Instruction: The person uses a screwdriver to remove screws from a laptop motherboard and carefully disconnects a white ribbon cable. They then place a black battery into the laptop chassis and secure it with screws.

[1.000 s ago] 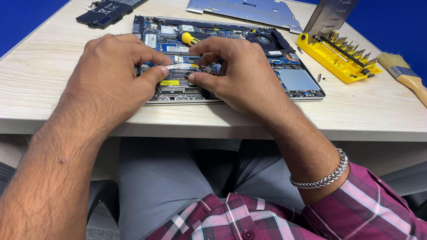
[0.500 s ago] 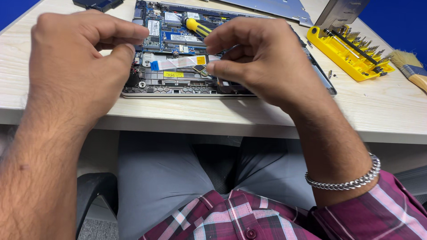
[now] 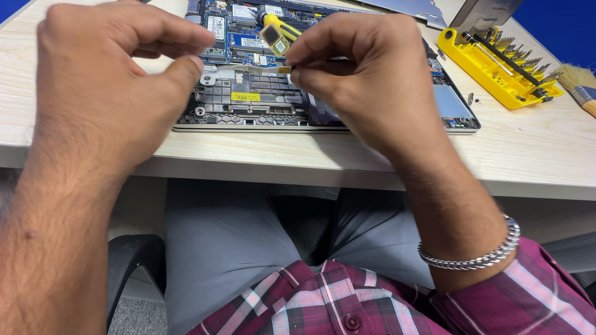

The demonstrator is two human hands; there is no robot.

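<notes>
Both hands were raised just above the opened grey laptop chassis [image 3: 323, 118], whose exposed boards and black plastic frame lay on the pale wood-grain table [image 3: 540, 155]. Against the frames of a second and half a second earlier, the hands had come up off the laptop and nearer the camera, and the thin pale strip with a yellow end [image 3: 264, 69], then lying flat in the chassis bay, was now lifted clear of it. The left hand [image 3: 105, 93] pinched the strip's left end between thumb and forefinger, other fingers curled in; the right hand [image 3: 366, 80] pinched the yellow right end, fingers narrow and closed on it. The strip hung level between them, over the middle of the chassis. Judgement: the part appears freed from its seat.

A yellow-handled screwdriver [image 3: 276, 34] lay on the far part of the board. Far right: a yellow plastic bit tray [image 3: 496, 68] and a wooden-handled brush [image 3: 577, 84].
</notes>
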